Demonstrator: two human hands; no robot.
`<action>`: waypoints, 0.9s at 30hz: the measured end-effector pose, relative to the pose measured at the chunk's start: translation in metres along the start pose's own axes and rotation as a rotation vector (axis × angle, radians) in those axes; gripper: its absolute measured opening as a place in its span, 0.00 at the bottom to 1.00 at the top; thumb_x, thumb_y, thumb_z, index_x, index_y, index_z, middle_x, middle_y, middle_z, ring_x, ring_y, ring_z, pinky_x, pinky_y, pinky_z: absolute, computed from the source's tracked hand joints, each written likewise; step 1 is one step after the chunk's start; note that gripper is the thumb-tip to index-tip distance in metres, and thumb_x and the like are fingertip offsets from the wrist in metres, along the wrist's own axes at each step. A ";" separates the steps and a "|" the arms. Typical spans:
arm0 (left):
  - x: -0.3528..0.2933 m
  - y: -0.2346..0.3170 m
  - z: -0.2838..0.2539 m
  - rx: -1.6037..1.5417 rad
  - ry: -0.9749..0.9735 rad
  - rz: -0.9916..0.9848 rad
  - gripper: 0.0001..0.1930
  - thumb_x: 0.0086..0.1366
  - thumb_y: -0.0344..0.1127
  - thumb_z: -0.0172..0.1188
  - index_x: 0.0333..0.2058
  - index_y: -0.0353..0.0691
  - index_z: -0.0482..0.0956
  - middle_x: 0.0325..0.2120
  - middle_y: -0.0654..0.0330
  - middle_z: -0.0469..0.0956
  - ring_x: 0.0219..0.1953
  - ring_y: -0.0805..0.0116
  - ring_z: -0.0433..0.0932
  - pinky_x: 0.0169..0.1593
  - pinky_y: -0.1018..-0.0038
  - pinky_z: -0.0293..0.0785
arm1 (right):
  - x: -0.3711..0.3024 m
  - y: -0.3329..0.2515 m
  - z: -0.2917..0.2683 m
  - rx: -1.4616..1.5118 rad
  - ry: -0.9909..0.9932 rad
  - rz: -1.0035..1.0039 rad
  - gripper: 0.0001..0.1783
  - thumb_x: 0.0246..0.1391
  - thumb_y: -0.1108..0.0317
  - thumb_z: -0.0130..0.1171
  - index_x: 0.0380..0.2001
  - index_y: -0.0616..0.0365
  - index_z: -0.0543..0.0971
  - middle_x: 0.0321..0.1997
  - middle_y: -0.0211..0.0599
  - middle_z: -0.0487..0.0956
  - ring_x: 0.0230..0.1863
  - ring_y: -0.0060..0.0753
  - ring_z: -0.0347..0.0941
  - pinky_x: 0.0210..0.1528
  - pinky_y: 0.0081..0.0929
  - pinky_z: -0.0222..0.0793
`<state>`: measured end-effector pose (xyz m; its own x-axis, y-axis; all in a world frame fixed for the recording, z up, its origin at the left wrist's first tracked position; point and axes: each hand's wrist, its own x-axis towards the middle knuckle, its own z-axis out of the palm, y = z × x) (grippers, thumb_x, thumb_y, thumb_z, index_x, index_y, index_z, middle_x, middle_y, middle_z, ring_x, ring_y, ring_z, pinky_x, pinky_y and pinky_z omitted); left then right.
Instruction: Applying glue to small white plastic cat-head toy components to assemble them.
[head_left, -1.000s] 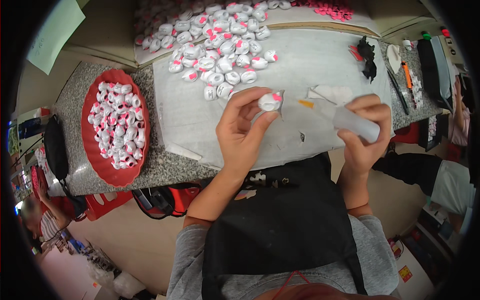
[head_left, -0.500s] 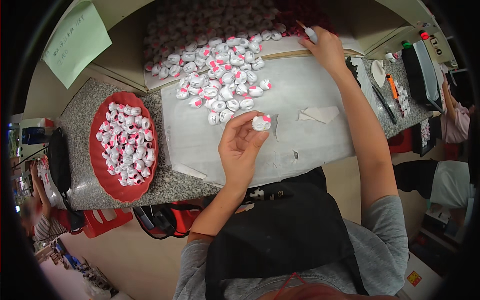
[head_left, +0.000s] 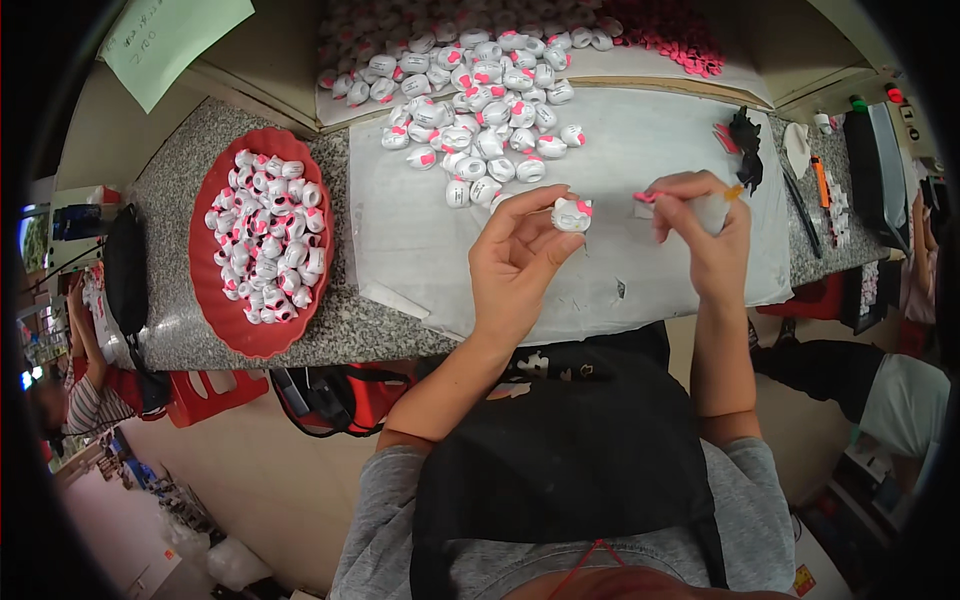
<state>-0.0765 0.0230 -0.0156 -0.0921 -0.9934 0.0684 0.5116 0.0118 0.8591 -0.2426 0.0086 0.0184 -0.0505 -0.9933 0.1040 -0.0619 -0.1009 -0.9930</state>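
Note:
My left hand [head_left: 515,265] pinches a small white cat-head figure [head_left: 571,214] with a pink bow between thumb and fingertips, above the pale covering sheet [head_left: 620,265]. Opposite it, my right hand [head_left: 705,220] is closed. Its fingertips grip a small pink piece [head_left: 648,197], and a small whitish bottle [head_left: 712,212] with an orange-yellow tip is tucked inside the same hand. Beyond my left hand spreads a heap of similar white figures [head_left: 490,110], many with pink bows. At the back right lies a pile of small pink pieces [head_left: 680,40].
A red scalloped tray [head_left: 262,342] full of white figures stands on the speckled counter at left. On the right are a black crumpled thing [head_left: 746,145], a black stick [head_left: 803,215] and an orange tool [head_left: 821,182]. A green note [head_left: 175,45] hangs upper left.
My right hand has come back from the far pile toward me, with a pink piece now in its fingertips and the bottle still held. My left hand keeps its figure; the view has shifted.

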 end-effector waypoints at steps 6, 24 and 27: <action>0.001 -0.003 0.004 -0.018 -0.030 -0.057 0.18 0.48 0.20 0.53 0.40 0.32 0.64 0.35 0.57 0.67 0.38 0.71 0.68 0.39 0.81 0.66 | -0.019 0.019 0.018 0.252 -0.011 0.189 0.02 0.39 0.82 0.50 0.21 0.67 0.69 0.19 0.38 0.70 0.18 0.23 0.65 0.20 0.17 0.61; -0.001 -0.011 0.006 0.419 -0.032 0.239 0.15 0.43 0.18 0.54 0.34 0.34 0.70 0.36 0.55 0.69 0.37 0.68 0.70 0.38 0.78 0.69 | -0.024 0.011 0.017 0.388 -0.102 0.245 0.06 0.35 0.80 0.54 0.21 0.66 0.68 0.22 0.38 0.69 0.20 0.24 0.66 0.22 0.18 0.63; -0.001 -0.012 0.005 0.477 -0.061 0.289 0.16 0.43 0.18 0.54 0.34 0.33 0.70 0.35 0.54 0.69 0.37 0.67 0.70 0.37 0.78 0.69 | -0.024 0.011 0.017 0.325 -0.097 0.237 0.05 0.35 0.80 0.54 0.21 0.65 0.69 0.23 0.38 0.69 0.20 0.24 0.66 0.22 0.17 0.62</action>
<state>-0.0864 0.0248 -0.0233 -0.0624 -0.9339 0.3520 0.0816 0.3467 0.9344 -0.2249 0.0303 0.0045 0.0699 -0.9903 -0.1201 0.2588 0.1343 -0.9566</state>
